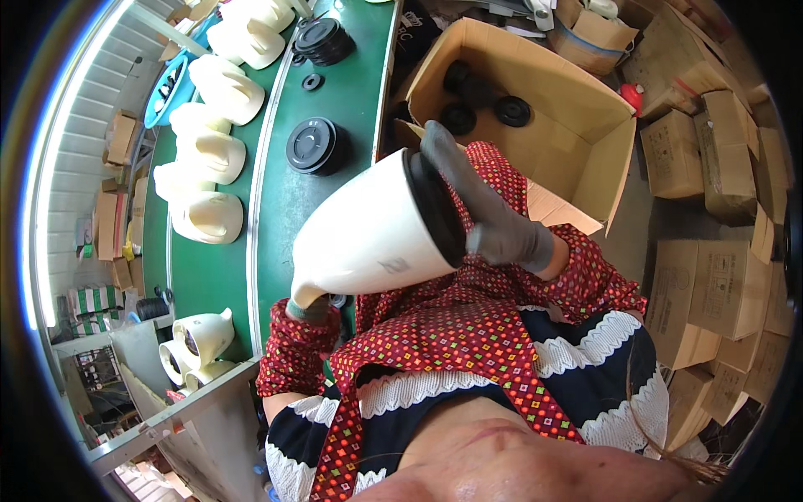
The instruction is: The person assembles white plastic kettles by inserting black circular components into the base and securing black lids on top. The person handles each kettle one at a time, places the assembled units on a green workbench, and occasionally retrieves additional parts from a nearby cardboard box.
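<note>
Right hand [489, 201], grip spread, meets white housing [360, 226] at black rim [437, 205], apparently steadying it. Left hand [309, 311] (mostly hidden): grip undetermined.

The jug [360, 234] is creamy white with a small grey mark; its base [437, 205] is black. The right glove [493, 209] is grey, the left glove [308, 312] greyish. The apron [443, 335] is dark red, scattered with small multicoloured diamonds, and the sleeves [598, 276] match. The shirt [615, 389] is navy with white lacy bands. The table [288, 213] is green, its lids [311, 145] black, the basin [168, 90] blue, the carton [577, 146] brown.
</note>
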{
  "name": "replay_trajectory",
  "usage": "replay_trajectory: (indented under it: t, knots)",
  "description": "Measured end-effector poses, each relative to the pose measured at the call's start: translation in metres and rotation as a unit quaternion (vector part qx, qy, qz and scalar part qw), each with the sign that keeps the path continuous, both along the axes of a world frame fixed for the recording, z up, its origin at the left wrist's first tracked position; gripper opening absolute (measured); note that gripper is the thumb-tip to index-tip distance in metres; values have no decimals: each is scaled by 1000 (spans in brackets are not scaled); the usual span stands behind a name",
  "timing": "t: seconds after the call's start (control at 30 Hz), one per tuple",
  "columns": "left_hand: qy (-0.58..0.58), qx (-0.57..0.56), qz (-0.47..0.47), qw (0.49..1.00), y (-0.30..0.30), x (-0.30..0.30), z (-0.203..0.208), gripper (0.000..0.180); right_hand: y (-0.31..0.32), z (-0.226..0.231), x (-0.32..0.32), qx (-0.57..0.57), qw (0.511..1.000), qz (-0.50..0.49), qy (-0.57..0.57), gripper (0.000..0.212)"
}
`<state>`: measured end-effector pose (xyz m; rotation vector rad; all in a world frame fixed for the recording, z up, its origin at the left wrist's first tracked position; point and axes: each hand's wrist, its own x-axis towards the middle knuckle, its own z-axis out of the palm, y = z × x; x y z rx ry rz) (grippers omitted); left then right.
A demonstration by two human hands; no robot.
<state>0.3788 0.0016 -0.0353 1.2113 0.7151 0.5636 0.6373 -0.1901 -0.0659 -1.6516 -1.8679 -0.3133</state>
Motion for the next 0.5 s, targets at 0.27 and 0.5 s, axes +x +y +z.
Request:
replay_trajectory:
  t: [0.27,0.5]
  knots:
    - [36,20,-24,999,11,-2,-16,47,10,-15,-24,131,770,148,607,67]
    - [190,582,-161,774,37,39,68,56,26,-87,-43,43,632,137,761,39]
